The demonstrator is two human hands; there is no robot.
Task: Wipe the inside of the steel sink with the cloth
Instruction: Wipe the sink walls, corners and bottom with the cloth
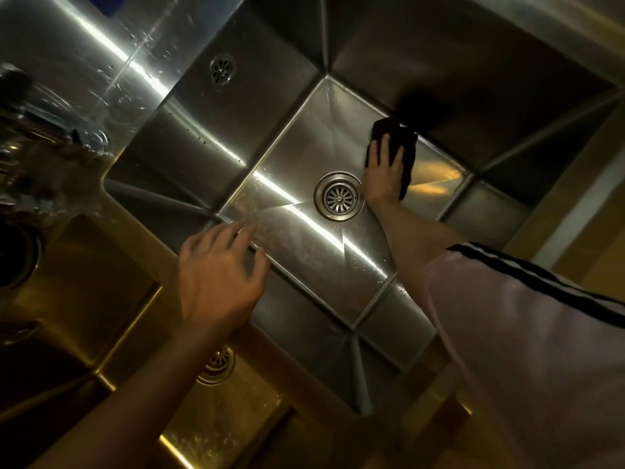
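Note:
I look down into a deep steel sink (257, 137) with a round drain strainer (339, 196) in the middle of its floor. A dark cloth (404, 148) lies flat on the sink floor at the far right, against the foot of the back wall. My right hand (384, 170) presses on the cloth with straight, spread fingers, just right of the drain. My left hand (218, 274) hovers above the sink's near left edge, fingers loosely spread and holding nothing.
An overflow grille (222, 67) sits in the left wall, and a second one (216, 365) shows below my left forearm. A tap and its fittings (50, 130) stand on the wet rim at the left. A second basin (20, 255) lies further left.

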